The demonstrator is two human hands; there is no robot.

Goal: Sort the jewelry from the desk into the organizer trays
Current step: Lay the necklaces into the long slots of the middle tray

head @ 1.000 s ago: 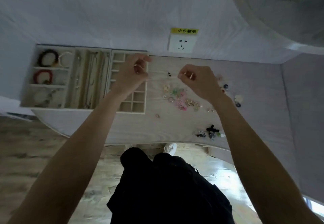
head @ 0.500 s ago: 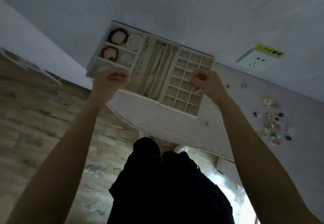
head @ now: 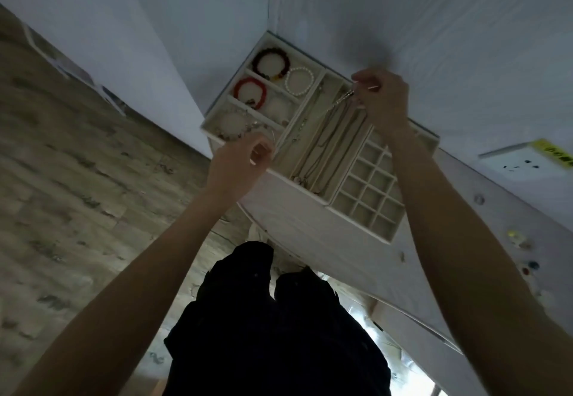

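Pale bench point(head: 297, 228) against wall, organizer trays point(head: 322, 135) on far corner. Bracelets point(head: 269, 64) in L tray, chains in mid slots, grid tray on R. Thin necklace point(head: 328, 110) stretched over mid tray btwn both hands. Left hand point(head: 238, 160) pinching near end, right hand point(head: 381, 98) pinching far end. Loose jewelry point(head: 521, 246) scattered on bench at R edge.

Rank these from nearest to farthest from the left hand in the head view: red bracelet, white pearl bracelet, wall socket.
1. Red bracelet, just beyond the left hand, in the tray.
2. White pearl bracelet, farther back.
3. Wall socket, far right on the wall.
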